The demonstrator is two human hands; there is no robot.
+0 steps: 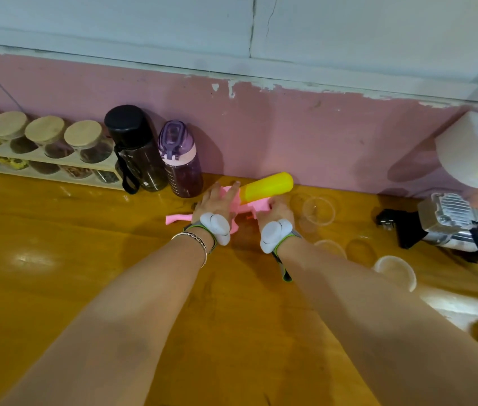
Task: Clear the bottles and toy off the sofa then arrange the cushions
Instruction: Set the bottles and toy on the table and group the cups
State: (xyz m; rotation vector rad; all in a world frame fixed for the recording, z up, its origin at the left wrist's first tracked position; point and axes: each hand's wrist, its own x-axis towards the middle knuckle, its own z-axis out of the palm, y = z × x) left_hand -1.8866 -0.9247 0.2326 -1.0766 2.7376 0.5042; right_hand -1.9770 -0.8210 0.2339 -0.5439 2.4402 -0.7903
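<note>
Both hands are down on the toy (249, 197), a pink plastic body with a fat yellow tank, lying on the wooden table (85, 259) close to the pink wall (319, 127). The left hand (217, 200) lies flat over the pink part, fingers spread and stretched forward, one fingertip reaching the near end of the yellow tank. The right hand (278, 210) is curled round the pink body just under the tank; its fingers are tucked out of sight, so it looks like a grip, though I cannot be sure how firm. A white sensor is strapped on the back of each wrist, and a silver bangle (195, 243) rides the left forearm.

Just left of the toy stand the two bottles, upright against the wall: the black bottle (138, 150) and, touching it, the purple bottle (180, 159). Further left, a spice rack (41, 150) of cork-lidded jars. To the right, clear plastic cups (318, 210) crowd the table near the right hand, and beyond them sits a metal appliance (448, 222) with a black cable.
</note>
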